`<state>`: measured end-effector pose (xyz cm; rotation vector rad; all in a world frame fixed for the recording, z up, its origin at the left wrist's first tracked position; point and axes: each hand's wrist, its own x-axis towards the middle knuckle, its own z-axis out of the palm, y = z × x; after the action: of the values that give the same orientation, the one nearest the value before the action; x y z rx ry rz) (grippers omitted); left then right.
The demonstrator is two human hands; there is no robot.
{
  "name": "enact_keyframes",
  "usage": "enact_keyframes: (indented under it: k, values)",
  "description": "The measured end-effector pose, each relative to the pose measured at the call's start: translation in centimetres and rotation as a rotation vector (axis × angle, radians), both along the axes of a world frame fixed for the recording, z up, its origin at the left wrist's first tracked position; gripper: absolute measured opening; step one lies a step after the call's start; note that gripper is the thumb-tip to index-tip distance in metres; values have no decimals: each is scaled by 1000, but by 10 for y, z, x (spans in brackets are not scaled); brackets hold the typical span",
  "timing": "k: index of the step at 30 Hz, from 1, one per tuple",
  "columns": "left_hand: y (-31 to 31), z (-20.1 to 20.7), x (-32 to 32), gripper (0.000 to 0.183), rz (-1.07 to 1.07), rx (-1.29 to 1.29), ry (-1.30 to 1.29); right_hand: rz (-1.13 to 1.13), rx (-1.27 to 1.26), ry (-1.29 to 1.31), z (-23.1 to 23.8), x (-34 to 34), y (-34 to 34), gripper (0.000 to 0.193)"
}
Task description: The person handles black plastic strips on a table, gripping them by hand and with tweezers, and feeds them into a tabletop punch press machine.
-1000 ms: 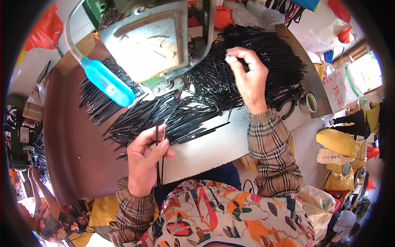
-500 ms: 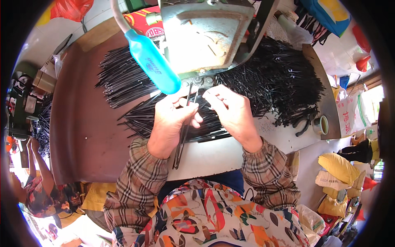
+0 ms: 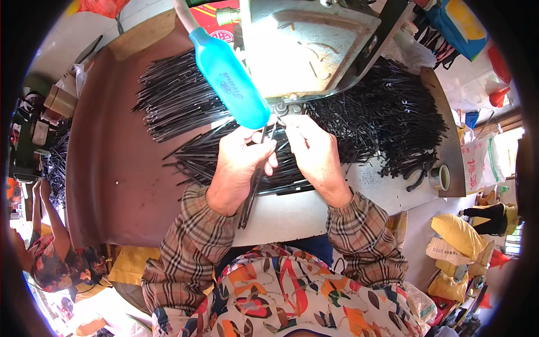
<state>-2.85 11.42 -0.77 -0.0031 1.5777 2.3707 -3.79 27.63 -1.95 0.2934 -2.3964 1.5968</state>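
My left hand (image 3: 231,171) is closed around a few thin black strips (image 3: 247,205), whose lower ends hang past the wrist toward the table's front edge. My right hand (image 3: 319,160) pinches close to the upper end of these strips, just under the machine head; what its fingertips hold is too small to make out. Beneath both hands lies a loose bundle of black strips (image 3: 196,153). A blue paddle-shaped lamp (image 3: 231,84) hangs right above my left fingers and partly covers them.
The grey metal machine (image 3: 337,42) stands brightly lit ahead of my hands. Black strips (image 3: 177,95) lie in rows at left, and a dense tangled heap of black pieces (image 3: 387,106) at right. Beside the heap are a small round tin (image 3: 439,177) and a person (image 3: 53,241) works far left.
My right fingers have come in to the left, closer to the strips' upper ends. Lamp and machine appear further right as the view shifts. The left hand keeps its grip.
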Motion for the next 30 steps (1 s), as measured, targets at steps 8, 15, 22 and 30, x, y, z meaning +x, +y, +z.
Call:
enact_keyframes:
  k: [8,15,22,30]
  values:
    - [2,5,3,42,-3,-10,-14,24,-45,38,-6,1,2,19]
    - [4,3,1,33,19,6,-25,97,-210,-104,-10,-3,8,14]
    - [6,0,1,34,23,36,-57,71,-280,-186,-11,0,10,12]
    - [-5,19,6,35,42,-57,-76,-203,75,142,12,-1,52,9]
